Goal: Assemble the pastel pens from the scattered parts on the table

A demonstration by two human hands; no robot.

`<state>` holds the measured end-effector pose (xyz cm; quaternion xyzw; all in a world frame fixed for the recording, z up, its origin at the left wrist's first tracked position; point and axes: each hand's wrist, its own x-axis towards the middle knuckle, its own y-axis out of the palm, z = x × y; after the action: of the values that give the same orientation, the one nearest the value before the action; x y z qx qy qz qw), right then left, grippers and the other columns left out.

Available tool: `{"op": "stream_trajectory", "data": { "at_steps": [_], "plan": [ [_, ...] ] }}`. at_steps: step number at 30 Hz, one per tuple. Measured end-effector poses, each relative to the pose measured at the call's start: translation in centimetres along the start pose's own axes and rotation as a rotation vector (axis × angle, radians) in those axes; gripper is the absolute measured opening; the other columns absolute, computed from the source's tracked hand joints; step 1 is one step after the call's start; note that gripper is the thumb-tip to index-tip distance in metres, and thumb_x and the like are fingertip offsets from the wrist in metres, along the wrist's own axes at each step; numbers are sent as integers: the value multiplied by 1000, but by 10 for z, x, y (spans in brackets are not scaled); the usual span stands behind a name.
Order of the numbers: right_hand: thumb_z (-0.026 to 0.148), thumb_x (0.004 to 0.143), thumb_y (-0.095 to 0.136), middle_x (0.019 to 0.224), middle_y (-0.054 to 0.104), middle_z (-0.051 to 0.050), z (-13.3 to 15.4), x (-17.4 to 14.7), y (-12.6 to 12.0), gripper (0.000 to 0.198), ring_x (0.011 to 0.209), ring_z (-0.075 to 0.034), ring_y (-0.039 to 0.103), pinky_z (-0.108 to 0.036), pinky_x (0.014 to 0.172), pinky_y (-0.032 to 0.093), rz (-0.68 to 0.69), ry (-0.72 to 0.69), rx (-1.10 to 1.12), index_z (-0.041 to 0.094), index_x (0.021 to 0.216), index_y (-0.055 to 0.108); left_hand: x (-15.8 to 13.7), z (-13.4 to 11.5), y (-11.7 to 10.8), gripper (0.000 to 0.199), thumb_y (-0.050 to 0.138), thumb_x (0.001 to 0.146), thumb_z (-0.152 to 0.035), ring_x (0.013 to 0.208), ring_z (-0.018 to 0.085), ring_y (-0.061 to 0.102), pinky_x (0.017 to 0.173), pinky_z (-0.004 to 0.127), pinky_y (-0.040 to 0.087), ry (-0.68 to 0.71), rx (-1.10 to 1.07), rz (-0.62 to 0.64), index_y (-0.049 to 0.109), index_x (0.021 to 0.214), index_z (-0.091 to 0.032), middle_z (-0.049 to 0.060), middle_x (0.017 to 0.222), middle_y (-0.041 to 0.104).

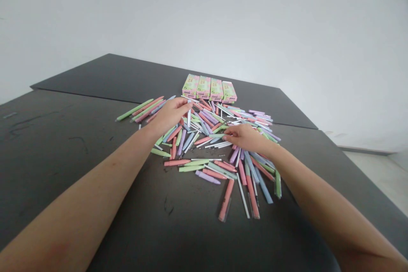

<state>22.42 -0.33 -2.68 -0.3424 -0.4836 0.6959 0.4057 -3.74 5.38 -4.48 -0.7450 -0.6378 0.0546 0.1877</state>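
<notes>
My left hand (172, 114) is closed in a pinch on a slim pale blue and white pen piece (189, 118), held upright over the far left of a loose pile of pen parts. My right hand (244, 135) is over the pile's right side, its thumb and fingers closed at the end of a pale green pen barrel (215, 136). Beneath and between the hands lie red, green, blue and purple barrels, such as a purple barrel (208, 177), and thin white refills (242, 195). The hands hide part of the pile.
Several pink and green boxes (203, 86) stand side by side behind the pile. A group of whole-looking pens (137, 109) in clear sleeves lies at the left. The dark table (57, 136) has a seam across it, with a pale wall (204, 17) behind.
</notes>
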Motion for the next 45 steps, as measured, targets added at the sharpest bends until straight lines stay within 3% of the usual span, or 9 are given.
{"op": "stream_trajectory", "data": {
  "at_steps": [7,9,12,19,28,36,40,42,45],
  "plan": [
    [22,84,52,74,67,-3,12,-17,-8,21,63,-14,56,-25,59,34,-70,39,26,17,95,70,1,0,0,26,56,83,-43,54,11,58,48,22,44,0,-21,12,62,81,-18,4,79,65],
    [27,83,57,69,63,-1,21,-26,-7,17,59,-12,53,-24,57,32,2,-12,67,18,92,69,1,0,0,26,56,84,-43,54,11,57,47,22,44,-5,-14,4,63,82,-17,4,80,66],
    [42,81,64,73,63,-1,34,-39,-2,29,60,-12,53,-23,54,29,177,-88,94,19,98,67,1,-2,1,25,55,84,-41,55,12,57,48,22,44,-8,10,-6,63,80,-17,3,80,66],
    [43,83,63,84,67,-5,38,-43,7,32,66,-16,56,-25,54,27,235,-58,-6,20,104,64,-1,-5,2,24,56,83,-41,56,12,57,48,21,43,-29,10,-6,61,79,-18,3,79,66],
    [36,86,57,86,68,-8,18,-28,5,28,68,-16,56,-26,57,31,133,-1,-1,16,103,64,-1,-3,1,24,55,84,-41,54,11,57,47,21,42,-13,17,12,61,80,-18,3,80,66],
    [23,88,47,74,67,-4,17,-22,-13,27,60,-13,54,-25,59,33,-100,53,39,16,101,69,0,-4,2,25,55,85,-40,53,11,55,46,22,43,-4,-12,23,63,81,-17,2,73,61],
    [20,90,41,76,70,-2,21,-7,-12,34,53,-12,51,-26,58,36,-80,8,60,18,109,70,1,-1,1,26,56,84,-42,55,12,56,46,22,43,9,-39,14,61,79,-17,3,76,64],
    [19,91,39,90,74,-4,23,5,-9,38,63,-14,59,-27,65,42,-62,-48,65,19,115,68,2,0,1,26,56,83,-42,56,12,57,46,22,43,13,-46,4,61,80,-17,4,77,65],
    [19,93,37,119,69,-8,28,26,-1,41,101,-20,64,-30,88,45,-88,-151,33,17,122,64,3,0,0,25,56,83,-40,59,13,58,47,21,43,21,-41,-31,62,81,-16,4,76,65]
  ]
}}
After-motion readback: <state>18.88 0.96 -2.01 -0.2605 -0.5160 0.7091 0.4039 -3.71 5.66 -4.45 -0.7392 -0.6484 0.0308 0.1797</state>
